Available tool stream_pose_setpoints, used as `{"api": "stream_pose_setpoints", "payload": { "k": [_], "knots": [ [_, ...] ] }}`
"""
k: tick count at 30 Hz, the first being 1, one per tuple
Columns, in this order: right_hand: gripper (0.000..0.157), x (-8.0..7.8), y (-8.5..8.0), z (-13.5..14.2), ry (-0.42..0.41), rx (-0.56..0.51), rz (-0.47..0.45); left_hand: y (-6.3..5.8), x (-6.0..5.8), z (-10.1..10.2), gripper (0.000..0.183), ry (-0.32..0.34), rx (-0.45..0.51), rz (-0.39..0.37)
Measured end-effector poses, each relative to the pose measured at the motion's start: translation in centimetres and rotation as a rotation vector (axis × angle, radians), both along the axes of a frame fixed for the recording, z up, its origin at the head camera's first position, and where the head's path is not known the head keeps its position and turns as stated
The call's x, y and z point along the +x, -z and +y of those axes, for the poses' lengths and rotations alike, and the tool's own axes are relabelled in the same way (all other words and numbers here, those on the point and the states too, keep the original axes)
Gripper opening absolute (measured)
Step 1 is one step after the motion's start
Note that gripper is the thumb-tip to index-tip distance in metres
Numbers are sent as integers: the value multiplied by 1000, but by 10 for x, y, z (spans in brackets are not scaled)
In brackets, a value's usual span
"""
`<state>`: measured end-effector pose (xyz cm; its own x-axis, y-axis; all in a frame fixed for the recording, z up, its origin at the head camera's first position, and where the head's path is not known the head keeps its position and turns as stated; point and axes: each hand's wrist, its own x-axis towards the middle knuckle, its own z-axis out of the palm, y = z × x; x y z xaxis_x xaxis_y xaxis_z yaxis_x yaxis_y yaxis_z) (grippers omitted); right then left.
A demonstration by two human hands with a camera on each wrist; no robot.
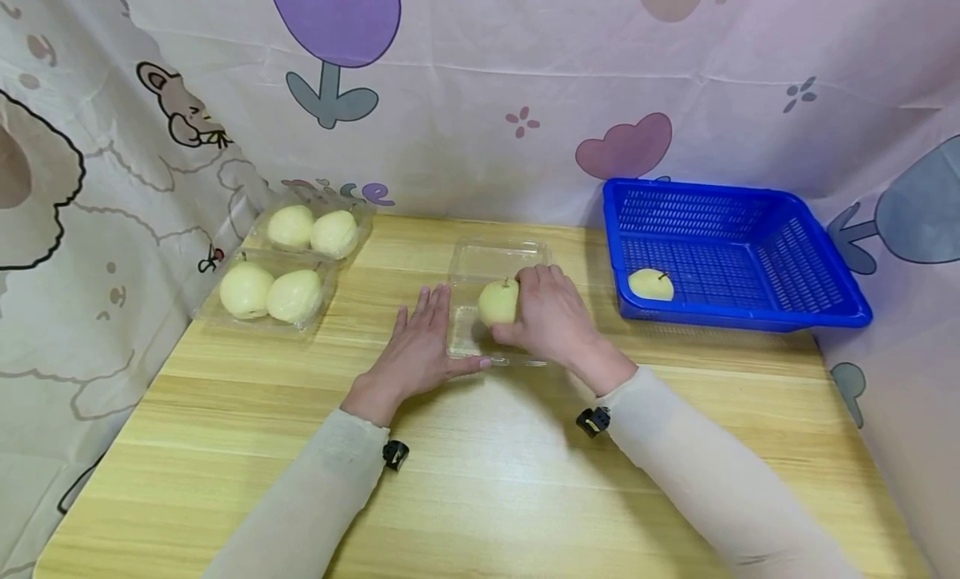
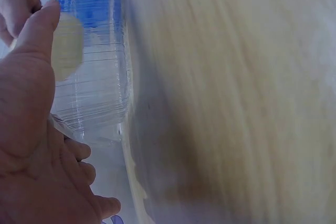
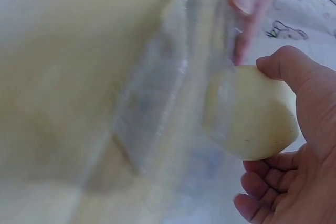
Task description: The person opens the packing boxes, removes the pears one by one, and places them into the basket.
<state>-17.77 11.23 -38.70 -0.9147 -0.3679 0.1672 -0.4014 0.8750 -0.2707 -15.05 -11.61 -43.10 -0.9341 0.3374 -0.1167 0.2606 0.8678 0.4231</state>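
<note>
My right hand [image 1: 553,316] grips a pale yellow pear [image 1: 498,302], its stem pointing up, over the clear plastic clamshell box [image 1: 467,333]. In the right wrist view the thumb and curled fingers hold the pear [image 3: 262,116] partly behind the box's clear wall [image 3: 157,87]. Straight-fingered, my left hand [image 1: 416,341] lies along the box's left side, its thumb stretched along the front rim. The left wrist view shows this hand [image 2: 31,108] beside the ridged clear wall [image 2: 97,77]. The lid [image 1: 501,258] stands open toward the back.
At the back left, two clear boxes hold two pears each, one pair [image 1: 291,227] behind the other [image 1: 246,289]. A blue plastic basket [image 1: 738,316] at the right contains one pear [image 1: 651,285]. A printed curtain [image 1: 480,104] hangs along the back of the wooden table [image 1: 480,479].
</note>
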Motion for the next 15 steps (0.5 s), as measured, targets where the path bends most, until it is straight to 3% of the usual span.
{"api": "stream_pose_setpoints", "payload": {
  "k": [6,15],
  "knots": [
    [70,-6,-26,21,28,-74,13,0,0,-1,136,-5,7,-12],
    [68,-25,-63,71,175,-121,41,0,0,-1,136,-5,7,-26]
  ]
}}
